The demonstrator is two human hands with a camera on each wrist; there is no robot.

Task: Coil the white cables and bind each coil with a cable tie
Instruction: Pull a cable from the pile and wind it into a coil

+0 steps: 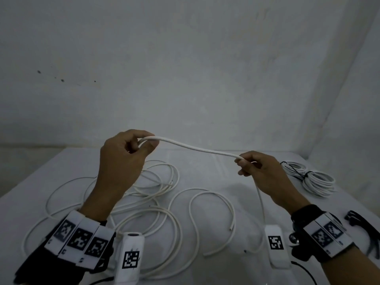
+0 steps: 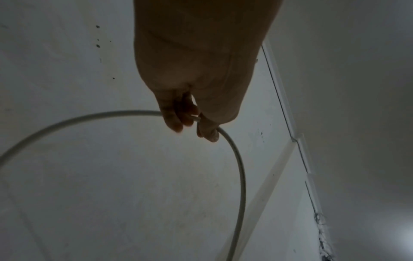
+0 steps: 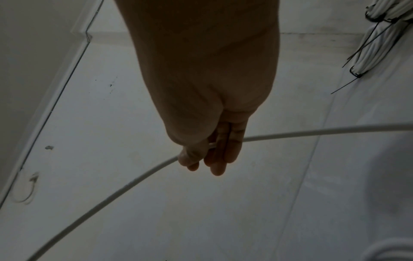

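Note:
A white cable (image 1: pixel 195 148) stretches in the air between my two hands above the white table (image 1: pixel 205 173). My left hand (image 1: pixel 144 140) pinches its end between thumb and curled fingers; the left wrist view shows the cable (image 2: pixel 236 159) curving away below the fingertips (image 2: pixel 208 134). My right hand (image 1: pixel 243 164) grips the cable further along, and its tail drops down towards the table. In the right wrist view the cable (image 3: pixel 312 132) passes through the fingers (image 3: pixel 223 155). Several loose white cables (image 1: pixel 156 202) lie in loops under my left arm.
Two bound cable coils (image 1: pixel 314 179) with black ties lie at the table's right, also in the right wrist view as coils (image 3: pixel 380 35). Black cable ties (image 1: pixel 357 223) lie near the right edge. A grey wall (image 1: pixel 185 68) rises behind the table.

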